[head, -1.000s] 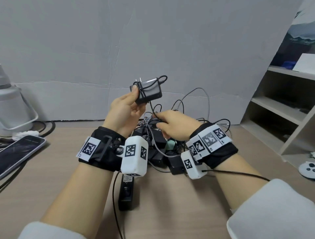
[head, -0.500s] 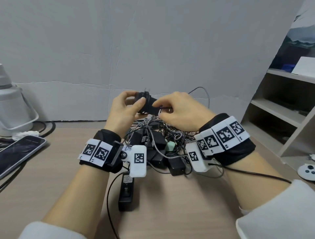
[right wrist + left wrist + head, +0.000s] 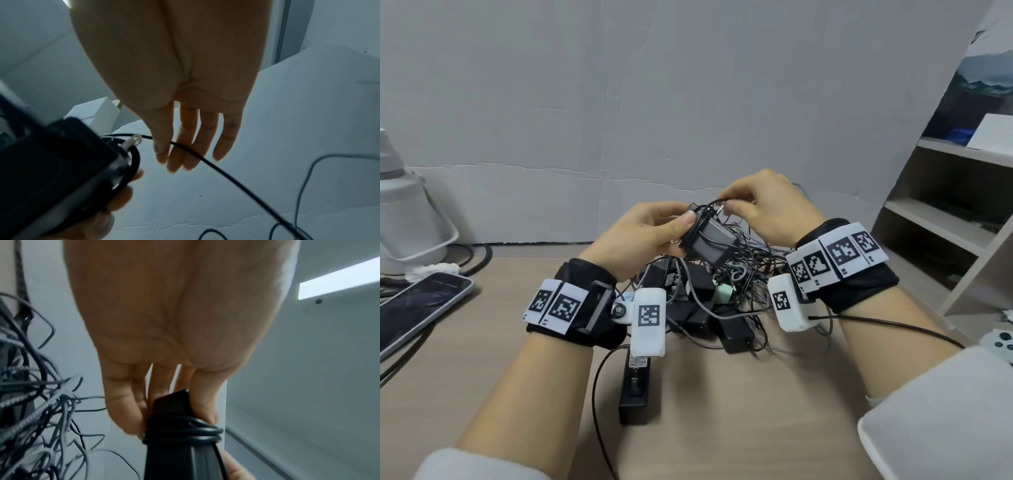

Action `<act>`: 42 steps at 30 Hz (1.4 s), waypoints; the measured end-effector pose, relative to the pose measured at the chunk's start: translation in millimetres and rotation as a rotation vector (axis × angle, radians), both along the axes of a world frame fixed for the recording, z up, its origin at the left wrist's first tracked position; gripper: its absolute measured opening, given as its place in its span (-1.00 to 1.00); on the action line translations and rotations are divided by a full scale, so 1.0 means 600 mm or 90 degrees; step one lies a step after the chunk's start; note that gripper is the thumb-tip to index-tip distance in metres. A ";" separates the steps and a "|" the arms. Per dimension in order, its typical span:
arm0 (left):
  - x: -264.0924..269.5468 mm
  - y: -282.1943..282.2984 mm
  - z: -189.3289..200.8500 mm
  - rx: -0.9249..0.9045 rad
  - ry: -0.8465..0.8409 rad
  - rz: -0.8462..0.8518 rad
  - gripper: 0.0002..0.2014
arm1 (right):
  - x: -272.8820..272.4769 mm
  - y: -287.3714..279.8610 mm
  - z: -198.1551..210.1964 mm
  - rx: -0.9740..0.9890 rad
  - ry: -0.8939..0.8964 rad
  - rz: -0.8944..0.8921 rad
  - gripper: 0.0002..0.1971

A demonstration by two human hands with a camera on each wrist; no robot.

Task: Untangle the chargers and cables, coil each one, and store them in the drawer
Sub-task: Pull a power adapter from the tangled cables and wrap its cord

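Left hand (image 3: 640, 233) grips a black charger (image 3: 710, 240) above the table (image 3: 722, 394), cord partly wound around it; right hand (image 3: 767, 209) pinches that cord (image 3: 216, 167). Tangled pile (image 3: 709, 294) below remains unsorted; no drawer is visible.

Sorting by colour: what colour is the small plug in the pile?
Pale mint green plug, clearest in the head view.

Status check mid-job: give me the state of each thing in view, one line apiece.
Black charger: lifted above the pile, cable partly wound round it.
Left hand: grips the black charger.
Right hand: pinches the charger's cable near the prongs.
Cable pile: tangled on the table.
Black power brick: lying flat, apart from the tangle.
Phone: screen dark.
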State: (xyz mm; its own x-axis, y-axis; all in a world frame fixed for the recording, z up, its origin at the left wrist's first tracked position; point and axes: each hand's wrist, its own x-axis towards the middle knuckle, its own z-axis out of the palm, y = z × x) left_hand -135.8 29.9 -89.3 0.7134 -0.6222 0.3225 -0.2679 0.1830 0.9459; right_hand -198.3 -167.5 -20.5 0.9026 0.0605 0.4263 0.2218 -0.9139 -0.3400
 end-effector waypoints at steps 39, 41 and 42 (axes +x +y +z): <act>0.002 -0.005 0.005 -0.016 -0.043 0.252 -0.68 | -0.009 0.035 -0.005 0.119 0.025 0.074 -0.88; -0.002 -0.006 0.007 0.014 -0.062 0.240 -0.69 | -0.004 0.026 -0.009 0.125 -0.012 0.058 -0.89; -0.003 -0.007 0.007 0.022 -0.067 0.234 -0.70 | -0.001 0.022 -0.012 0.122 -0.024 0.048 -0.87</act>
